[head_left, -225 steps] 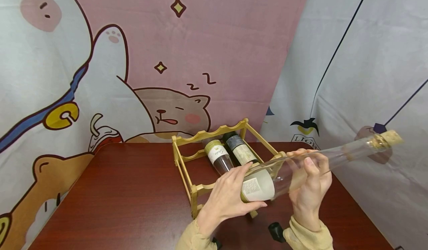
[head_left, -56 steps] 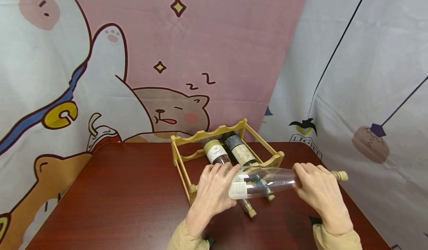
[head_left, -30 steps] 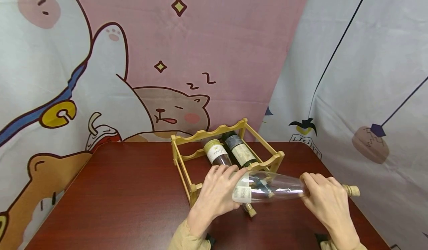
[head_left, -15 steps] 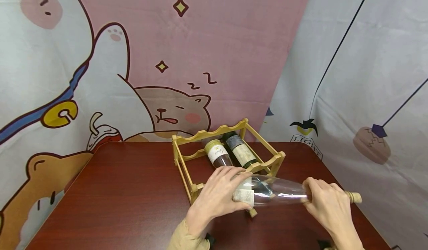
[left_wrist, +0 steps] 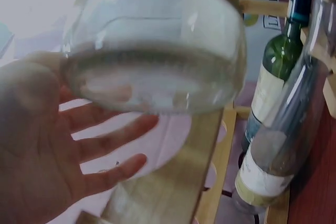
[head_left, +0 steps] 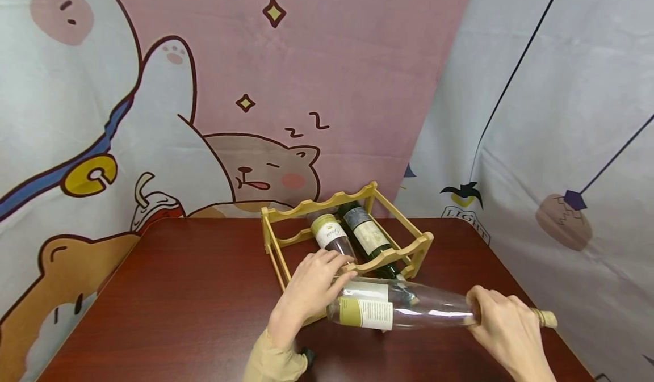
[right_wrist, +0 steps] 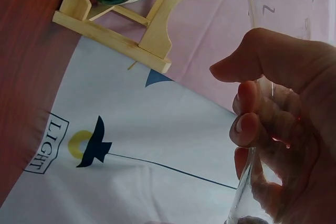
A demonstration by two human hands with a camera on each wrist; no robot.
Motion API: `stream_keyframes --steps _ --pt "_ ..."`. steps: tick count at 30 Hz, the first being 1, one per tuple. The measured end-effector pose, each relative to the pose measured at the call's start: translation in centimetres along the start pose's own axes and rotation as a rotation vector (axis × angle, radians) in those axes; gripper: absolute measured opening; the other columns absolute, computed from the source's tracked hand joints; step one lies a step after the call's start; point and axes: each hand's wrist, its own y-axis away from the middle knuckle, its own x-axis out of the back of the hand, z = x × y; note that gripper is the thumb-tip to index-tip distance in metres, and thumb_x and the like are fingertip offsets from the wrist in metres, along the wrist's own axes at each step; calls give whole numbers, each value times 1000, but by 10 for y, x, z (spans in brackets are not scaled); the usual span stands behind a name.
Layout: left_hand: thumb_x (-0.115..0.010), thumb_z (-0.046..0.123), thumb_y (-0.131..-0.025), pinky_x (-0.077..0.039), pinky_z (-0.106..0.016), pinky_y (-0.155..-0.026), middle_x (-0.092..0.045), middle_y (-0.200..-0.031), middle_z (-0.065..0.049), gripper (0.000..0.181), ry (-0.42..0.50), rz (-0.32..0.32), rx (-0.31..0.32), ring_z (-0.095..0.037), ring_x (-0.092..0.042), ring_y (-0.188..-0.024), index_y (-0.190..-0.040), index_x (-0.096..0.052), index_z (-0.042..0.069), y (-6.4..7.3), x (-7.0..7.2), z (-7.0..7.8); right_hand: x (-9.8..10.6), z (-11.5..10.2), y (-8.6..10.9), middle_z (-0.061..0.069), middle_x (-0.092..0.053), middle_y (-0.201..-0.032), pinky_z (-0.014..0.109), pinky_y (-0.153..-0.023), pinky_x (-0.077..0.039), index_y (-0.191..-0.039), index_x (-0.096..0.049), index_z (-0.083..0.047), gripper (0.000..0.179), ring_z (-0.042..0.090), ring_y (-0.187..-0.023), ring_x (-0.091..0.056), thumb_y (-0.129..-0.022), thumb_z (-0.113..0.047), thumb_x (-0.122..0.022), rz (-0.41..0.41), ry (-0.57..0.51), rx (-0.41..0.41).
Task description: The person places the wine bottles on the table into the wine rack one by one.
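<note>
My right hand (head_left: 506, 322) grips the neck of a clear glass bottle (head_left: 434, 308), held sideways above the table. Its cork points right, and a green and white label (head_left: 377, 314) wraps the wide end. In the right wrist view, the fingers (right_wrist: 249, 129) curl round the clear neck. Beside the bottle's base stands my left hand (head_left: 309, 288). The left wrist view shows its fingers (left_wrist: 113, 142) spread out and extended alongside the glass base (left_wrist: 157, 80), not curled round it. Whether the left hand touches the glass cannot be told.
Behind the bottle is a wooden wine rack (head_left: 409, 250). It holds a clear corked bottle (head_left: 331, 235) and a dark green one (head_left: 370, 235), side by side with necks toward me. The rack stands on a dark red table (head_left: 194, 291) before a cartoon-printed cloth (head_left: 357, 87).
The held bottle went from tilted up at the right to nearly level, and lower. My right hand moved right along the neck. My left hand has just shifted left, loosening from the base.
</note>
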Motion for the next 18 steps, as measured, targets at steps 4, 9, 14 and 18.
stream_keyframes --steps 4,9,14,18 --pt "-61 31 -91 -50 -29 -66 -70 -85 6 17 2 -13 33 -13 -64 -77 -93 -70 17 2 -3 -9 -1 -2 5 -17 -32 -54 26 -48 -28 -65 -45 -22 31 4 -48 -31 -43 -7 -62 -30 -1 -13" --pt "-65 27 -89 -49 -28 -63 -68 -83 5 12 29 -82 87 -14 -64 -77 -91 -69 16 5 -6 -14 -2 -7 9 -16 -36 -54 28 -47 -28 -65 -47 -23 34 9 -50 -35 -43 -8 -67 -88 4 -65" --pt "-67 26 -88 -48 -26 -63 -67 -83 5 12 66 -126 123 -13 -63 -78 -93 -69 15 5 -7 -16 -4 -13 12 -13 -38 -53 29 -47 -27 -64 -46 -23 34 11 -49 -36 -45 -7 -69 -137 12 -104" --pt "-68 25 -86 -46 -24 -60 -64 -78 6 12 79 -137 146 -10 -60 -73 -92 -69 15 4 -7 -15 -6 -16 14 -13 -39 -52 28 -48 -28 -63 -44 -23 35 10 -48 -35 -45 -7 -69 -152 19 -107"
